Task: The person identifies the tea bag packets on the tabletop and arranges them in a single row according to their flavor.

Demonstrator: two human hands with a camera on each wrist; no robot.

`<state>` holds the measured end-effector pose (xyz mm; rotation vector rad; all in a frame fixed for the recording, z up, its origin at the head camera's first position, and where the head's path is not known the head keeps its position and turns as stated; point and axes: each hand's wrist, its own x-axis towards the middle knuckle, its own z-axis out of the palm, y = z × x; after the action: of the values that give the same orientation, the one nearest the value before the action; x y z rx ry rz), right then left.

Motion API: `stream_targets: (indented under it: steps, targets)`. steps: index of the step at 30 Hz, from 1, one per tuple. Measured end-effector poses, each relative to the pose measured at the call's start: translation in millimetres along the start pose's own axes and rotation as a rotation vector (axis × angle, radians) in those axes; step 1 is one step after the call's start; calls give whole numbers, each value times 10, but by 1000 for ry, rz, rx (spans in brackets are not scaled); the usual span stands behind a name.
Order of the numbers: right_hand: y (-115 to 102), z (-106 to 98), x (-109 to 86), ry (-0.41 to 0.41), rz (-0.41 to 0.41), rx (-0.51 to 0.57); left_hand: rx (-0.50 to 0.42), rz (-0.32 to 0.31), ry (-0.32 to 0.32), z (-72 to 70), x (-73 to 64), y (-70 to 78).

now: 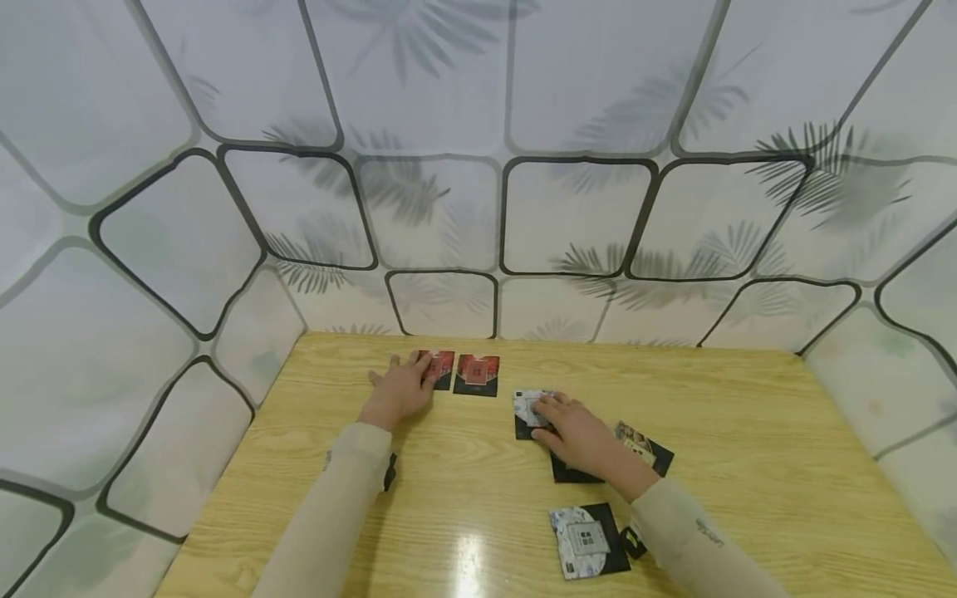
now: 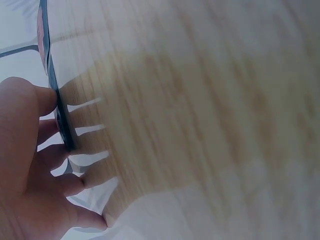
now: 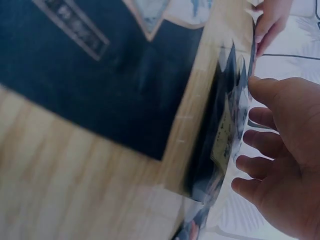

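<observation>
Red packet under the left hand, fingers spread, pairs neatly with a second red packet, while I judge the rest unaligned: a white packet under the right hand's parted fingers, a nearer white packet and a brown packet, their labels too small for me to read.

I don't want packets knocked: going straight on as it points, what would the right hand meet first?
The right hand has its fingertips over a white-and-black packet; just beyond, the right-hand red packet probably comes first, though whether the fingers would clear it is hard to judge.
</observation>
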<state>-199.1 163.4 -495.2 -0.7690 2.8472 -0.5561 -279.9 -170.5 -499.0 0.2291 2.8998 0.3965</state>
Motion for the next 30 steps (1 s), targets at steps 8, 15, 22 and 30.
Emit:
stream_targets:
  steps: [8,15,22,30]
  targets:
    - [35,29,23,-5,7,2,6,-3,3,4,28,22]
    - [3,27,54,31,3,-34,10,4,-5,25,56,8]
    - [-6,39,144,39,23,-33,56,6,-18,2,34,-5]
    - [13,39,263,49,26,-29,66,27,6,-27,-10,1]
